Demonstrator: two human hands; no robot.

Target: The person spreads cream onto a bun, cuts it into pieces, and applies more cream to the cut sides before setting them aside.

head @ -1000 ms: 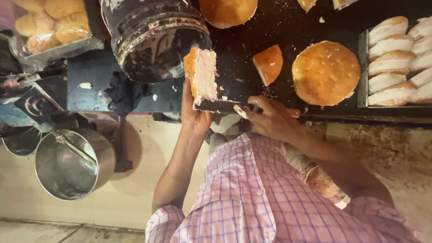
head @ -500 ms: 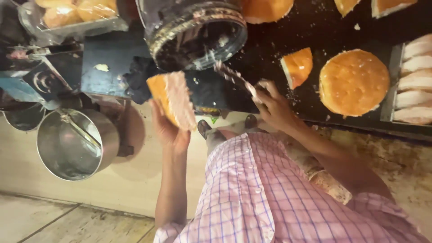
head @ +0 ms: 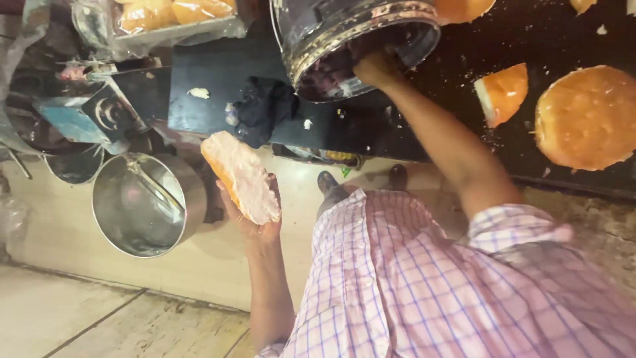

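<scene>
Two hands | left (head: 255,222) fingers cupping bun half (head: 242,176) | right (head: 374,66) inside jar (head: 358,43)

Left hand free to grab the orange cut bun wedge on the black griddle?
Probably not: the left hand cups a pale split bun half, and the right arm, reaching into the big dark jar, crosses the way.

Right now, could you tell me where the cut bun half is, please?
In the head view it lies in the left hand, left of centre, beside the steel bucket and below the dark cloth.
</scene>
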